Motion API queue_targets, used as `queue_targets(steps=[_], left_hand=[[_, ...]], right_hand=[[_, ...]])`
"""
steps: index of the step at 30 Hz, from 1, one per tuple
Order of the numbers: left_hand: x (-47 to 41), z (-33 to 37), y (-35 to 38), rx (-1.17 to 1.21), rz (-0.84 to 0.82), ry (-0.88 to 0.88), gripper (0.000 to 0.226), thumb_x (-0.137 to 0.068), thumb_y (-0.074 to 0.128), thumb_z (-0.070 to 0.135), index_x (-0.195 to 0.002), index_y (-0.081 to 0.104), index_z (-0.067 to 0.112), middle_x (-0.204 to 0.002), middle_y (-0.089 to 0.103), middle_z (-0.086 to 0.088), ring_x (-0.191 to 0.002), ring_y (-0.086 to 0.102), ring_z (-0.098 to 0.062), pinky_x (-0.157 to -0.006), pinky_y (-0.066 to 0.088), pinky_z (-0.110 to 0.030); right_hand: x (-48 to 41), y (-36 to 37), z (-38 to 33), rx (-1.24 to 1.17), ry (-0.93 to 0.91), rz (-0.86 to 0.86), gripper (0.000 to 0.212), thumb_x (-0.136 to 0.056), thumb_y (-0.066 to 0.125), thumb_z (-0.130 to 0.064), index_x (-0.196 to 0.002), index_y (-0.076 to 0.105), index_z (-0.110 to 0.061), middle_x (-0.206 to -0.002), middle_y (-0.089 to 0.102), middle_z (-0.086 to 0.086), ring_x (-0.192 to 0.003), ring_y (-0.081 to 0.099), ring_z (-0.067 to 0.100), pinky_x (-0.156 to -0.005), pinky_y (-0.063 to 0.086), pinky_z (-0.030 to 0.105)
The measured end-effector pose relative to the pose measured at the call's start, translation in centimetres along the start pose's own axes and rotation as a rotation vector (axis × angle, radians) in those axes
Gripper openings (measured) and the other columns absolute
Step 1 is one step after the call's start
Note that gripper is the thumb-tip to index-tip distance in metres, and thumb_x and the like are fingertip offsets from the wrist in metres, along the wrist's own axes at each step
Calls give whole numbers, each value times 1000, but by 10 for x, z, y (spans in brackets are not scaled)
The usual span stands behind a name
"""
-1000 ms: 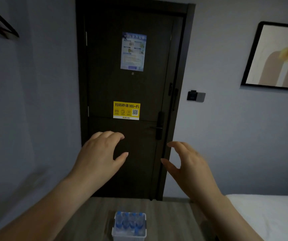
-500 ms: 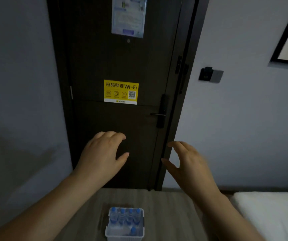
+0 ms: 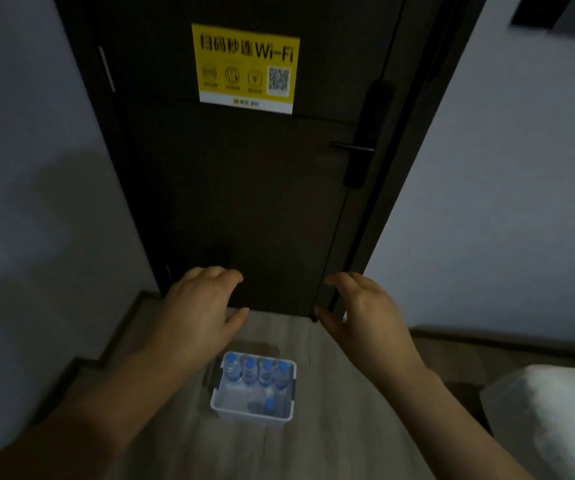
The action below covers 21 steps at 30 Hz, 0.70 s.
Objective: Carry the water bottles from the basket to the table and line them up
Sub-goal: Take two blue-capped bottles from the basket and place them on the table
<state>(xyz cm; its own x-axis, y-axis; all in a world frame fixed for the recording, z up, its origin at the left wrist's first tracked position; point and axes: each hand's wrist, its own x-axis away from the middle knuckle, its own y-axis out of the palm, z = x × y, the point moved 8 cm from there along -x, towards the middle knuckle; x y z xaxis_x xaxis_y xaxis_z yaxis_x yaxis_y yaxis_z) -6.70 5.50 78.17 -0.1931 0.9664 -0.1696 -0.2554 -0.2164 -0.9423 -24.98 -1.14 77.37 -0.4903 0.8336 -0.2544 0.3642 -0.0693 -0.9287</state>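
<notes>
On the wood floor [image 3: 331, 445] before a dark door [image 3: 244, 202], the white basket [image 3: 230, 412] of water bottles [image 3: 249, 370] sat nearer than our left hand [image 3: 199, 313] and right hand [image 3: 369, 317], both spread and empty.

We have only one view, worn on the head, wide-angled and tipped steeply forward and down. We face a dark door [image 3: 251, 188] squarely, near enough that it fills the upper middle of the frame, its yellow sticker [image 3: 246, 67] close to the top edge. The floor [image 3: 314, 445] lies far below us, with the white basket [image 3: 249, 415] small at the lower centre. Our own forearms rise from the bottom corners; the left hand [image 3: 199, 313] and right hand [image 3: 365, 317] hang mid-frame. A bed corner [image 3: 553, 420] sits low on the right.
</notes>
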Motion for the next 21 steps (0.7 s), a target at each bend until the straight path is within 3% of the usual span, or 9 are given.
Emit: queue_targets(steps=[4,8,16,21], left_hand=[[-17,-24,69,-9,-70,-10,49,-89,56,40,-134,45,26,-132,51,7,-120,45,-12,-96,36,-23],[-25,-56,146,26,-114,-31,44,-87,60,37,-128,51,23,-127,55,3,-116,47,-14,-91,31,-19],[-33,-137,335,74,-218,-69,51,-88,56,43,-134,43,26,-134,50,6,-119,47,-13,-98,37,-25],[-31,-184,462,125,-190,-76,44,-85,62,37,-126,50,25,-122,57,5,-109,53,-13,-94,42,-25]], right_hand=[[-12,63,23,-20,9,-44,43,-85,62,-40,-125,54,-25,-120,61,-4,-107,59,13,-91,49,28],[-16,138,47,3,45,-97,43,-85,61,-42,-124,54,-25,-117,62,-4,-104,59,12,-87,45,22],[-5,320,101,15,128,-161,46,-87,58,-45,-129,50,-29,-128,56,-7,-112,55,9,-92,41,20],[5,452,140,-31,191,-151,46,-87,60,-41,-129,51,-25,-127,57,-5,-113,55,12,-92,41,22]])
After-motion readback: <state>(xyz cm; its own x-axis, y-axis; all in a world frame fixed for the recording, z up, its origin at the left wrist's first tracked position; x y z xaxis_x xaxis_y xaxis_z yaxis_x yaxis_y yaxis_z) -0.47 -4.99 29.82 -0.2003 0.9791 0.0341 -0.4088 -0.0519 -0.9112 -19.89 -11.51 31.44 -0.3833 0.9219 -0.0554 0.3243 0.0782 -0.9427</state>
